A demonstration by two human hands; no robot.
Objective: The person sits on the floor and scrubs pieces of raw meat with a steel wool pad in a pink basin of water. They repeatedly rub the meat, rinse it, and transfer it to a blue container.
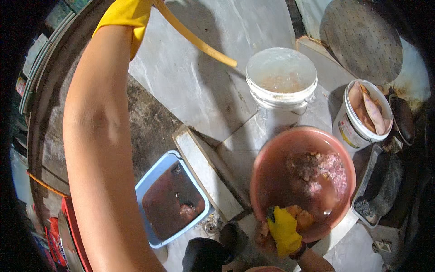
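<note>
My left hand (127, 13) wears a yellow rubber glove and reaches to the top edge, where its fingers are cut off. A yellow hose (204, 47) runs down from beside that glove; whether the fingers grip it is hidden. Its end points toward a white bucket (281, 93) brimming with water, brownish matter showing beneath the surface. At the near rim of a pink basin (260, 170), my right hand (284, 231), also yellow-gloved, is beside an orange-brown piece of flesh (304, 219); its grip is unclear. Murky reddish water and pinkish shreds (331, 171) fill the basin.
A light-blue tub (200, 190) of dark reddish liquid stands left of a low raised ledge (207, 170). Another white bucket (351, 132) holds pale, squid-like pieces (372, 108). A clear tray (372, 197) lies at right, below a round perforated plate (362, 40).
</note>
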